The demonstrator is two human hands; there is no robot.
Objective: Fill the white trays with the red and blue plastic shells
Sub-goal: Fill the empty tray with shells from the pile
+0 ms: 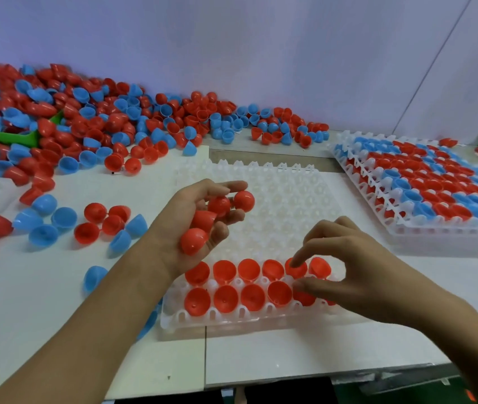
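Note:
A white tray (275, 199) lies in front of me, its two nearest rows partly filled with red shells (224, 298). My left hand (202, 220) hovers palm up over the tray's left part and holds several red shells (192, 242) in its curled fingers. My right hand (345, 266) is over the tray's near right corner. Its index finger touches a red shell (297, 269) in the second row, and its thumb lies by a shell in the front row. Whether it pinches one I cannot tell.
A big heap of loose red and blue shells (100, 121) covers the table's back left, with a green scoop (7, 138) in it. Scattered shells (65, 225) lie left of the tray. Stacked full trays (424, 182) stand at the right. The table's front edge is close below.

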